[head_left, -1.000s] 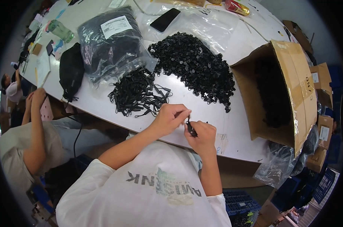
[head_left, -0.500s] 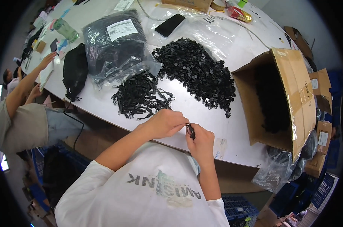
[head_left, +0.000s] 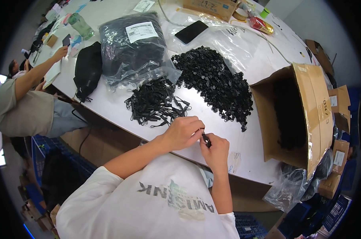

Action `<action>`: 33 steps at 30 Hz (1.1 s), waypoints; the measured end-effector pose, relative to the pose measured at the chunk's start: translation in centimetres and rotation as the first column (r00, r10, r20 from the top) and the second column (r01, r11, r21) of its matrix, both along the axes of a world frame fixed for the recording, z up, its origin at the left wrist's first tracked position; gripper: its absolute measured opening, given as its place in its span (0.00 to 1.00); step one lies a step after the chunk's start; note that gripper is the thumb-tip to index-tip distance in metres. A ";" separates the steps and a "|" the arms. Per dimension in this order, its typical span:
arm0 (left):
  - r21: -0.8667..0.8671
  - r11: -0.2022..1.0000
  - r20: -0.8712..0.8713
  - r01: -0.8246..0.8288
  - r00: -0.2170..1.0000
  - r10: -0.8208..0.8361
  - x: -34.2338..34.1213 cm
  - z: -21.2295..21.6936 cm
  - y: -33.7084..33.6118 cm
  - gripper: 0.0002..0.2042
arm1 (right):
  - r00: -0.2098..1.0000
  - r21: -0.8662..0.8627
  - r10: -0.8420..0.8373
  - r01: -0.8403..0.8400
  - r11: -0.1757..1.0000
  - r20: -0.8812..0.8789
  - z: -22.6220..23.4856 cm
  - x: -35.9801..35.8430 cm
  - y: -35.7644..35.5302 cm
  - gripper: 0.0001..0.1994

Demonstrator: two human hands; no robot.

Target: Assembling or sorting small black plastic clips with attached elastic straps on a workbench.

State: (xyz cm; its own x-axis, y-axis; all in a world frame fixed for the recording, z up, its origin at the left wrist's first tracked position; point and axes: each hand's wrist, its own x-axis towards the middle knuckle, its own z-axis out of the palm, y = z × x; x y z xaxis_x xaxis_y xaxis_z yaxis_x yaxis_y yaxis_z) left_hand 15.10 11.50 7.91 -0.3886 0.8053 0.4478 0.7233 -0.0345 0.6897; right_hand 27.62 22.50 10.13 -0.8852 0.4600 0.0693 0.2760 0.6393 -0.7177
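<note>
Both hands meet at the table's (head_left: pixel 244 155) near edge. The left hand (head_left: pixel 183 132) and right hand (head_left: pixel 216 148) pinch one small black plastic piece (head_left: pixel 205 139) between pressed fingertips. It looks light, stiff and smooth, likely slippery; best gripped at its ends. At 11 o'clock lies a pile of black straps (head_left: pixel 154 103); at 12 o'clock, a heap of black pieces (head_left: pixel 214 81).

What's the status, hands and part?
Left hand and right hand together, pinching a small black part. Strap pile just beyond. Nothing in the way.
</note>
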 end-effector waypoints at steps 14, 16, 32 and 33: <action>0.212 0.952 0.778 0.220 0.552 -0.300 1.2 -0.1 0.9 0.08 | 0.995 -0.070 -0.056 0.050 0.996 -0.087 0.8 0.6 0.9 0.06; 0.188 0.961 0.761 0.205 0.588 -0.274 1.0 0.2 1.1 0.08 | 0.997 -0.147 -0.064 0.056 0.988 -0.048 0.4 0.9 0.9 0.06; 0.151 0.986 0.780 0.077 0.603 -0.167 -0.4 1.4 1.8 0.09 | 0.957 -0.070 -0.062 0.044 0.997 -0.283 0.9 1.5 0.4 0.02; 0.139 0.989 0.780 0.058 0.609 -0.145 -0.3 1.3 1.7 0.09 | 0.945 -0.048 -0.073 0.060 0.997 -0.318 1.0 1.4 0.3 0.02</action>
